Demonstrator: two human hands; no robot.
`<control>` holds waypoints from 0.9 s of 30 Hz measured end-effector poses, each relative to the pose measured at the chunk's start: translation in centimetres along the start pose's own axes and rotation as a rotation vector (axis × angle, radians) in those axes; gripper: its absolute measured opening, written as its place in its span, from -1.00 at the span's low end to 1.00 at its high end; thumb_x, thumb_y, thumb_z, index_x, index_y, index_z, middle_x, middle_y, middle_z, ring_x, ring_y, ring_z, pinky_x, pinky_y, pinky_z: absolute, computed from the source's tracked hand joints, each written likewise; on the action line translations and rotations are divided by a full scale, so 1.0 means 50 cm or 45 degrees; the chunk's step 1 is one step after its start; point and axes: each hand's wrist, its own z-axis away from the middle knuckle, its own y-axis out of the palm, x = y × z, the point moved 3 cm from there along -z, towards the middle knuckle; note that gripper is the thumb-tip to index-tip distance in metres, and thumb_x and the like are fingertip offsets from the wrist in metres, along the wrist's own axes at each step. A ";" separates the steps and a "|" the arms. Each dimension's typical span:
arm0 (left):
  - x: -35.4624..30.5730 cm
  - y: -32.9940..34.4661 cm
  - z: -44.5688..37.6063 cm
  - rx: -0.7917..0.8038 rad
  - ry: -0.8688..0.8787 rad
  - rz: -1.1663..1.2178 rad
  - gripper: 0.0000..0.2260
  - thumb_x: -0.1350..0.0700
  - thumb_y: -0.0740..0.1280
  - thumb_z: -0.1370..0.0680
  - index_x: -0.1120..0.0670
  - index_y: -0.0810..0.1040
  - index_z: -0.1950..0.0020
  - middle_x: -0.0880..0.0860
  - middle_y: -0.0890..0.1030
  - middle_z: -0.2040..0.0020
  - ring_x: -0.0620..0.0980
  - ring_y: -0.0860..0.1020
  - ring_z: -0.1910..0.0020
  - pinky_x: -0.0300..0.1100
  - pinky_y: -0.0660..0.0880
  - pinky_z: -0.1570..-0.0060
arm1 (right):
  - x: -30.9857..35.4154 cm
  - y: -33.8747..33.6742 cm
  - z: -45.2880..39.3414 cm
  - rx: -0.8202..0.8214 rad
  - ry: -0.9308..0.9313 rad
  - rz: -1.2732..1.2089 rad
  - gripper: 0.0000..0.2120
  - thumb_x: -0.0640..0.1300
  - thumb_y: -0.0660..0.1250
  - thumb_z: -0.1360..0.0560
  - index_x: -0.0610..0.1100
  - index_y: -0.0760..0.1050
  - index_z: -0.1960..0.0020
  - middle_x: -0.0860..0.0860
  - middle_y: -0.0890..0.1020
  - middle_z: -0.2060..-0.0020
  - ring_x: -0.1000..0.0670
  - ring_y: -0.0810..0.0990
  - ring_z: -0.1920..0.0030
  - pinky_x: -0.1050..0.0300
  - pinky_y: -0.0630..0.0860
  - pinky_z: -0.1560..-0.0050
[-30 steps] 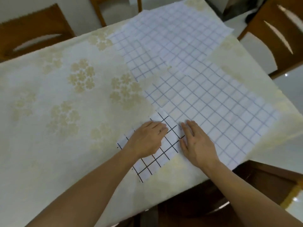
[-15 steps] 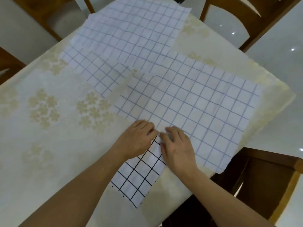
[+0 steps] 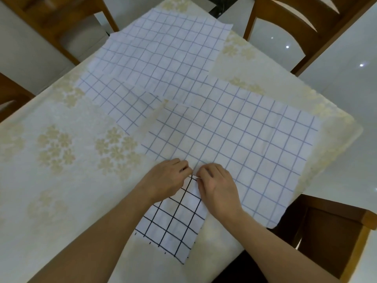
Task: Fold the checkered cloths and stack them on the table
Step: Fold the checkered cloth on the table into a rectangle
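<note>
On the near edge of the table [image 3: 51, 201], which is covered by a cream tablecloth [image 3: 85, 152] with pale gold flower clusters, a small folded cloth [image 3: 175, 225] lies flat. It is white with a dark, bold grid, and its far corner points away from the person.

Left hand [image 3: 165, 180]: positioned on the left side of the folded cloth, palm down, fingers curled inward toward the far corner. Right hand [image 3: 218, 188]: positioned on the right side, palm down, fingers likewise curled toward the same corner. The fingertips of both hands meet at that corner, nearly touching each other. They appear to pinch a cloth edge there; whether that edge belongs to the folded cloth or to the layer next to it cannot be determined.

Directly beyond and to the right of the hands, a large checkered cloth [image 3: 244, 144] with thin blue lines lies spread open. Its near-left corner overlaps the area under the right hand, and its right side reaches the table's right edge.

Farther away, a second open cloth [image 3: 163, 50] of the same pale pattern lies spread toward the far end of the table. A third cloth [image 3: 116, 99] lies to its near left, partly tucked under it and touching the large cloth.

Wooden chairs stand around the table: one [image 3: 295, 23] at the far right, one [image 3: 61, 17] at the far left, and one [image 3: 336, 231] at the near right
</note>
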 end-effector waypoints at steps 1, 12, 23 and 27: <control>0.003 -0.007 -0.010 -0.018 -0.032 0.009 -0.73 0.28 0.46 -0.37 0.11 0.58 -0.05 0.04 0.56 0.08 0.04 0.51 0.18 -0.12 0.52 0.26 | -0.006 -0.006 -0.013 0.004 0.013 -0.011 -0.84 -0.17 0.19 -0.56 -0.14 0.56 0.02 -0.03 0.59 0.06 -0.07 0.54 0.01 0.04 0.50 -0.06; 0.034 -0.062 -0.051 -0.167 -0.207 0.069 -0.59 0.38 0.46 -0.37 0.14 0.57 -0.18 0.07 0.63 -0.01 0.07 0.58 0.17 -0.09 0.53 0.28 | -0.038 -0.044 -0.113 0.166 -0.022 0.189 -0.85 -0.12 0.40 -0.50 -0.10 0.70 -0.02 -0.06 0.72 -0.06 -0.18 0.62 -0.20 -0.22 0.44 -0.35; -0.002 -0.080 0.082 -0.264 -0.168 0.073 -0.40 0.46 0.51 -0.22 0.16 0.60 -0.24 0.06 0.67 -0.13 0.08 0.64 -0.06 -0.03 0.56 -0.12 | 0.104 -0.069 -0.023 0.098 -0.231 0.270 -0.66 -0.24 0.48 -0.39 -0.14 0.65 -0.17 -0.04 0.72 -0.04 -0.17 0.67 -0.12 -0.04 0.60 -0.13; -0.034 -0.053 0.149 -0.272 -0.165 0.091 -0.46 0.41 0.48 -0.31 0.12 0.59 -0.26 0.02 0.63 -0.18 0.03 0.59 -0.15 -0.03 0.49 -0.26 | 0.122 -0.045 0.042 0.146 -0.289 0.224 -0.60 -0.28 0.39 -0.44 -0.15 0.59 -0.27 -0.03 0.68 -0.14 -0.16 0.64 -0.17 -0.05 0.59 -0.18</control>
